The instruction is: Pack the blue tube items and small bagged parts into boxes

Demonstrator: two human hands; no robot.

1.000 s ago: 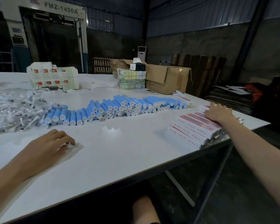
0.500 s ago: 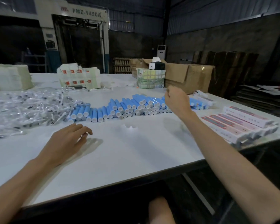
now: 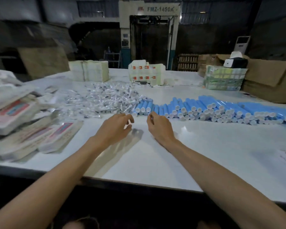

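**A:** How far along is the packing?

**B:** Barely begun, I'd judge. The blue tubes (image 3: 205,109) lie in a long stacked row across the middle of the table (image 3: 155,156), running out to its right edge. I can't see one of them in a box.

**A:** And the bagged bits?

**B:** The small bagged parts (image 3: 102,100) sit in a loose heap that touches the end of the tube row nearer the left edge. They look unsorted.

**A:** Are any boxes ready?

**B:** The printed boxes (image 3: 23,123) are piled along the left edge. They look flattened, though that side is blurred. A cardboard carton (image 3: 271,80) stands at the far right corner, and I can't see what is inside it.

**A:** What are the hands doing?

**B:** The left hand (image 3: 113,129) and right hand (image 3: 158,128) hover side by side over the bare middle of the table, just short of where the heap meets the tubes. The fingers of both are curled inward. There is a pale fleck at the left fingertips, but with the blur I can't tell whether either hand pinches anything.

**A:** So what's left?

**B:** Nearly all of it, by my reckoning. A box has to be opened and filled with a tube and a bagged part, and that has to be repeated for the whole row.
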